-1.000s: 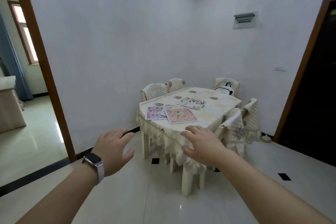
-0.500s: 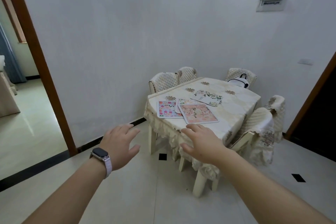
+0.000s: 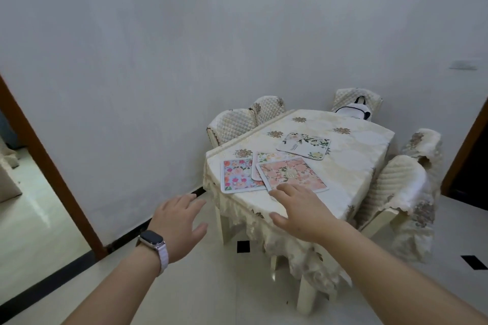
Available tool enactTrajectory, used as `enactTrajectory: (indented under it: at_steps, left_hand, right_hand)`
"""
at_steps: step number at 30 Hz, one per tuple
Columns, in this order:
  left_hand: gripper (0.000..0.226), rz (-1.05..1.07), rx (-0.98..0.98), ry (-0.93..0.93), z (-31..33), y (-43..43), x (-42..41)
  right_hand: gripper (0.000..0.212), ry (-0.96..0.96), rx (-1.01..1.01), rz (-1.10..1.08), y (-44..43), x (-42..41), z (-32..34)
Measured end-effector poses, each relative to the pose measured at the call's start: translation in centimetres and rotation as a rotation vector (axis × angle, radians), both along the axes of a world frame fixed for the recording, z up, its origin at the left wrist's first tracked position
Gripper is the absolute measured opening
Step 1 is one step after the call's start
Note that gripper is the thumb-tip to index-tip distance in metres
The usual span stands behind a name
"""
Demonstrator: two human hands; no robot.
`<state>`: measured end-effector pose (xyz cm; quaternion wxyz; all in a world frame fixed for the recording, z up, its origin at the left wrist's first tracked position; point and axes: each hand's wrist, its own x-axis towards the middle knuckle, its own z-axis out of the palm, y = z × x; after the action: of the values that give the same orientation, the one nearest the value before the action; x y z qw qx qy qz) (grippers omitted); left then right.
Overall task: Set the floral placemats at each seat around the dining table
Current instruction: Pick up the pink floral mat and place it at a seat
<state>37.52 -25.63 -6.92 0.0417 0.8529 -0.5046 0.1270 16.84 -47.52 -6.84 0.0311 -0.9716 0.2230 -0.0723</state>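
Observation:
A dining table (image 3: 353, 166) under a cream flowered cloth stands in the room's corner. Several floral placemats lie on it. A blue-and-pink placemat (image 3: 237, 175) sits at the near left. A peach placemat (image 3: 290, 174) overlaps a pale placemat (image 3: 269, 157) beside it. A white leafy placemat (image 3: 303, 145) lies further back. My left hand (image 3: 178, 224), with a watch on the wrist, is held out open, short of the table. My right hand (image 3: 301, 210) is spread open in front of the table's near edge and holds nothing.
Quilted-cover chairs stand round the table: two chairs (image 3: 245, 121) against the left wall, one chair (image 3: 355, 99) at the back with a white bag (image 3: 353, 111), and two chairs (image 3: 396, 190) on the right. A wooden door frame (image 3: 50, 171) opens at the left. Another door frame (image 3: 464, 148) is at the right.
The view has come closer to the table and tilted down. Both open hands have stayed held out and now reach nearer the table's front edge.

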Motion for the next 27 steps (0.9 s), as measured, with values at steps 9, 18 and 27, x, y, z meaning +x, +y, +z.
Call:
enactTrajectory:
  at_steps: [9,18,27]
  left_hand:
    - [0.053,-0.039,0.030,-0.029,0.9,-16.3,2.6]
    - [0.046,-0.052,0.102,-0.022,-1.0,-24.4,7.6]
    - [0.045,-0.170,0.167,0.090,-6.7,-36.0,18.5]
  right_hand:
    - [0.060,-0.014,0.029,-0.031,-16.9,1.7,0.0]
    - [0.069,0.055,-0.019,0.039,-24.5,7.5,-1.9]
    - [0.055,0.190,0.026,-0.047,-32.9,15.1,-7.6]
